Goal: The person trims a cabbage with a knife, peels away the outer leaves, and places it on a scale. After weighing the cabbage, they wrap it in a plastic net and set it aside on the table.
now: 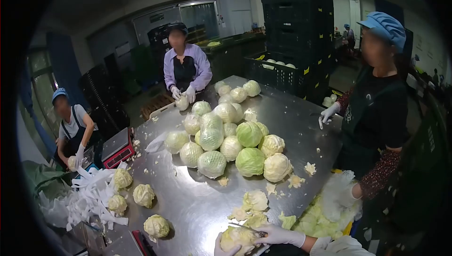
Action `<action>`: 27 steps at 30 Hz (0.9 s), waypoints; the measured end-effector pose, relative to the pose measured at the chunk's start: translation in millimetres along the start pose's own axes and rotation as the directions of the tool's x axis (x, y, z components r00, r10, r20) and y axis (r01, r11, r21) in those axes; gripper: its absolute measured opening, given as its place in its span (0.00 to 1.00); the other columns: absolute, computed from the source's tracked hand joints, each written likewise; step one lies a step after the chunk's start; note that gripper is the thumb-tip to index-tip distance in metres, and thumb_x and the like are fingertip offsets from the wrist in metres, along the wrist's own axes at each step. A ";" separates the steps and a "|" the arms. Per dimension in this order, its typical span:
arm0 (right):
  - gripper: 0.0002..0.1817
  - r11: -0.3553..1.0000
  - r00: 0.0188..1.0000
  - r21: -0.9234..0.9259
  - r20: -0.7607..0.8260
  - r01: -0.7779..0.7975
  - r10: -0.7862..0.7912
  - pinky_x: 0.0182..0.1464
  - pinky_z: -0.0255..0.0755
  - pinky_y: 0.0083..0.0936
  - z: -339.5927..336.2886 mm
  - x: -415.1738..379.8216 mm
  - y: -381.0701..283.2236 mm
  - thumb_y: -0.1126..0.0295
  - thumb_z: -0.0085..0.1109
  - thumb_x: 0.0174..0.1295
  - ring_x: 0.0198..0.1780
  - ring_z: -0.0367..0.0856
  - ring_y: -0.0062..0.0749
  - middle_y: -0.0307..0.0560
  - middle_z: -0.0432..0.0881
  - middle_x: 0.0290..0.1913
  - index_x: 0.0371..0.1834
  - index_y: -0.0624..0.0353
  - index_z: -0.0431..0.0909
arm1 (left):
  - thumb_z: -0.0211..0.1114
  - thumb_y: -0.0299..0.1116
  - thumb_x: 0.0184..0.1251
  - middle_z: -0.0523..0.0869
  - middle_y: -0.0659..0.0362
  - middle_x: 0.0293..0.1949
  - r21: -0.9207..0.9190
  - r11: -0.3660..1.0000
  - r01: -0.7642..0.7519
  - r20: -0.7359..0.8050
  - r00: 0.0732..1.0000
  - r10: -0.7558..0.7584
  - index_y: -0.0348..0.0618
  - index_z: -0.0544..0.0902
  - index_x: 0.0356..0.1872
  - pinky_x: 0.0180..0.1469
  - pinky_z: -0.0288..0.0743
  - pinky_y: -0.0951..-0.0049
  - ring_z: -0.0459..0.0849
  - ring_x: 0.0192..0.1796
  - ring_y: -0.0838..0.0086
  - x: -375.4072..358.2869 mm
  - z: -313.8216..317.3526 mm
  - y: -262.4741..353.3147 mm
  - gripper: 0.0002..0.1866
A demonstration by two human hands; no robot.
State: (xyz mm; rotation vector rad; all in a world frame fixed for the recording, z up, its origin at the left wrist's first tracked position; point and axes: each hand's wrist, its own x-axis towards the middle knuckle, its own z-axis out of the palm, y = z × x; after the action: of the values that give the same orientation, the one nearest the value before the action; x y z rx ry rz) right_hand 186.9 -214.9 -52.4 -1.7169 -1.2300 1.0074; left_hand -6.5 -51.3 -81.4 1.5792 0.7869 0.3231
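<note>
At the bottom edge of the head view, my left hand, in a white glove, is wrapped round the side of a trimmed cabbage. My gloved right hand grips a knife, whose blade lies across the top of that cabbage. Part of my right fingers and the knife's handle are hidden. Just beyond the cabbage lie loose cut leaves on the steel table.
Several cabbages, some in white foam net and some bare, are heaped mid-table. Small cabbages and white foam nets lie left, near a red scale. Co-workers stand around. Black crates are stacked behind.
</note>
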 end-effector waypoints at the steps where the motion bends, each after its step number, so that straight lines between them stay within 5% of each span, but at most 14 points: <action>1: 0.22 1.000 1.000 -0.001 0.006 -0.001 0.001 0.41 0.78 0.24 5.9 -1.1 7.5 0.58 0.71 0.65 0.35 0.83 0.28 0.45 0.86 0.42 0.57 0.59 0.82 | 0.74 0.30 0.64 0.77 0.48 0.65 -0.009 1.000 0.001 0.000 1.000 -0.001 0.35 0.62 0.73 0.68 0.74 0.62 0.77 0.66 0.63 -0.2 -1.3 0.5 0.40; 3: 0.17 0.966 0.965 0.260 -0.249 -0.012 0.079 0.35 0.76 0.20 19.2 -2.1 23.6 0.62 0.70 0.65 0.30 0.81 0.20 0.42 0.86 0.35 0.52 0.60 0.85 | 0.74 0.30 0.64 0.77 0.48 0.65 -0.031 1.000 0.000 -0.002 1.000 0.000 0.35 0.61 0.74 0.68 0.74 0.62 0.77 0.66 0.62 -1.2 -5.0 2.0 0.41; 7: 0.12 1.000 0.939 0.020 -0.342 -0.023 0.028 0.33 0.77 0.23 -2.9 -10.3 29.7 0.67 0.65 0.63 0.27 0.81 0.20 0.42 0.85 0.27 0.47 0.60 0.87 | 0.75 0.28 0.63 0.76 0.47 0.65 -0.090 0.996 0.004 -0.004 1.000 -0.005 0.34 0.59 0.75 0.67 0.74 0.62 0.77 0.66 0.62 -4.8 -9.5 1.9 0.43; 9: 0.13 0.992 0.830 0.096 -0.545 -0.076 0.116 0.34 0.78 0.24 -18.2 -19.9 43.0 0.66 0.66 0.62 0.27 0.83 0.22 0.44 0.86 0.26 0.47 0.60 0.87 | 0.75 0.28 0.62 0.76 0.46 0.65 -0.124 0.992 0.010 -0.001 1.000 -0.010 0.34 0.58 0.75 0.67 0.75 0.62 0.77 0.66 0.62 -6.4 -11.1 -0.5 0.44; 12: 0.18 0.964 0.723 0.010 -0.659 -0.267 0.207 0.42 0.81 0.27 -52.1 -43.4 60.3 0.65 0.69 0.60 0.38 0.88 0.29 0.49 0.88 0.37 0.52 0.60 0.84 | 0.76 0.27 0.61 0.75 0.46 0.66 -0.179 0.984 0.020 0.006 1.000 -0.020 0.34 0.57 0.75 0.67 0.75 0.63 0.77 0.66 0.62 -8.8 -12.0 -1.0 0.45; 14: 0.29 0.935 0.626 -0.182 -0.778 -0.303 0.052 0.54 0.79 0.32 -65.6 -64.8 27.5 0.59 0.72 0.58 0.51 0.86 0.42 0.53 0.84 0.52 0.62 0.57 0.79 | 0.76 0.26 0.61 0.75 0.45 0.66 -0.225 0.974 0.023 0.010 1.000 -0.021 0.34 0.56 0.76 0.67 0.75 0.63 0.77 0.66 0.61 -11.5 -11.7 -0.8 0.46; 15: 0.36 0.942 0.682 -0.177 -0.728 -0.286 0.070 0.61 0.75 0.33 -66.6 -65.7 21.1 0.57 0.74 0.56 0.60 0.81 0.46 0.54 0.79 0.61 0.68 0.56 0.74 | 0.76 0.25 0.61 0.75 0.45 0.66 -0.258 0.966 0.021 0.015 1.000 -0.018 0.34 0.55 0.76 0.67 0.75 0.63 0.77 0.66 0.61 -11.8 -10.8 2.9 0.47; 20: 0.41 0.997 0.896 0.076 -0.440 -0.028 0.059 0.61 0.74 0.29 -8.8 -29.5 -1.3 0.56 0.80 0.52 0.60 0.81 0.40 0.56 0.82 0.57 0.68 0.62 0.74 | 0.77 0.24 0.59 0.74 0.44 0.67 -0.484 0.874 0.038 0.023 0.999 -0.031 0.33 0.53 0.77 0.67 0.75 0.63 0.77 0.66 0.61 -25.0 -7.8 16.4 0.49; 24: 0.36 0.987 0.970 0.160 -0.242 0.024 0.016 0.52 0.76 0.26 24.8 -5.7 -7.5 0.57 0.79 0.54 0.48 0.82 0.33 0.51 0.84 0.50 0.64 0.62 0.77 | 0.77 0.25 0.60 0.73 0.45 0.67 -0.514 0.858 0.002 -0.052 0.998 -0.034 0.36 0.53 0.78 0.68 0.75 0.62 0.77 0.67 0.61 -25.4 -9.6 -5.8 0.50; 27: 0.22 0.987 0.956 0.151 -0.276 -0.059 0.099 0.45 0.76 0.26 25.9 -1.2 4.5 0.63 0.74 0.58 0.39 0.81 0.29 0.47 0.84 0.41 0.52 0.64 0.83 | 0.75 0.29 0.63 0.73 0.48 0.68 -0.635 0.772 0.022 0.005 1.000 -0.025 0.38 0.56 0.77 0.68 0.75 0.61 0.76 0.68 0.61 -26.1 -12.6 -11.5 0.46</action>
State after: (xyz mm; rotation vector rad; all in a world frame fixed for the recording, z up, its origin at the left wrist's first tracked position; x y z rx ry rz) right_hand 164.6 -213.3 -66.2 -1.7398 -0.8921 0.8377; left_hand -36.6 -58.8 -84.0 0.9212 0.6067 0.5139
